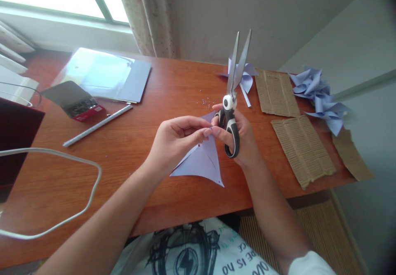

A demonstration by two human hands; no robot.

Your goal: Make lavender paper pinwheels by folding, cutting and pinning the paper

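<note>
Over the bench (139,151) middle, the left hand (173,141) pinches the folded paper (201,161) while the right hand (239,136), gripping upright open scissors (232,101), helps fold; likely creasing calls for steady fingertip pressure.

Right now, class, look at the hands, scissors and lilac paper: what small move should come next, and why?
Probably set the black-handled steel scissors down. The right hand holds them blades-up and slightly open while both it and the left hand pinch the folded lilac paper piece, so the fingers are crowded.
</note>
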